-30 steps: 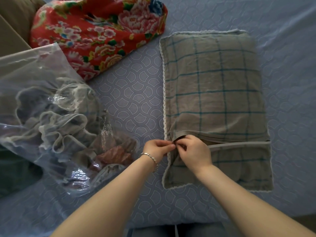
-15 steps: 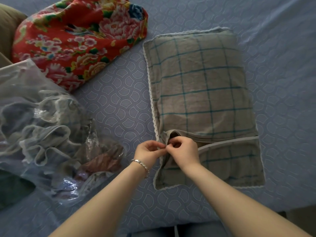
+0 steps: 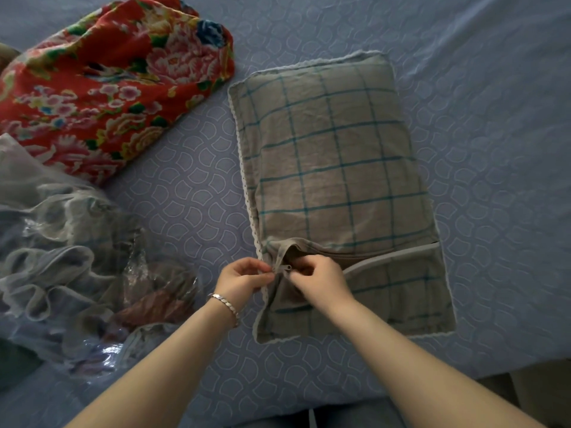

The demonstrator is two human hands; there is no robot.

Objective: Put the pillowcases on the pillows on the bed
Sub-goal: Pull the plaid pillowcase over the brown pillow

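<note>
A clear plastic bag (image 3: 61, 257) full of cloth sits on the left of the bed (image 3: 191, 196). A red flowery bundle (image 3: 108, 88) lies behind it. Both arms reach forward and meet in the middle. The left hand (image 3: 244, 279), with a bracelet (image 3: 224, 302) on its wrist, pinches the lacy edge of the checked pillowcase (image 3: 333, 168). Just beside it, the right hand (image 3: 321, 281) has its fingers (image 3: 301, 271) curled, gripping the cloth at the opening by a small zipper pull (image 3: 285, 267). The pillowcase lies puffy on the bed, to the right.
</note>
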